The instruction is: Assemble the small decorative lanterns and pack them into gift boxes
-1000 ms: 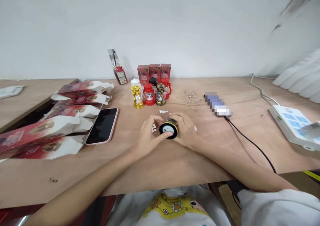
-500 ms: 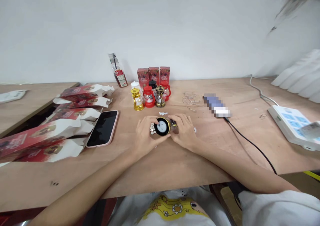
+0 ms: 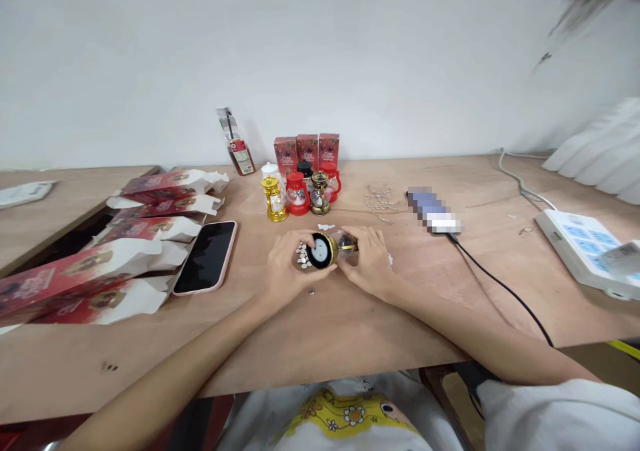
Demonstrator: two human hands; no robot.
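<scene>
A small black-and-gold toy lantern (image 3: 327,249) lies tipped on its side at the middle of the wooden table (image 3: 330,331), its round base facing me. My left hand (image 3: 286,266) curls around the base end, fingers closed on it. My right hand (image 3: 367,260) grips the lantern's clear body and top from the right. Several small white button cells (image 3: 301,255) lie beside my left fingers, and one tiny piece (image 3: 311,291) rests on the table just in front.
Finished lanterns in gold (image 3: 274,198), red (image 3: 298,194) and bronze (image 3: 320,194) stand before three red boxes (image 3: 307,149). Flattened red cartons (image 3: 125,238) and a black phone (image 3: 206,256) lie left. Wire hooks (image 3: 381,199), a cabled device (image 3: 433,210) and a white power strip (image 3: 585,246) are right.
Both hands have turned the lantern so its base points more to the left and toward me, and a tiny piece now lies on the table in front of my left hand.
</scene>
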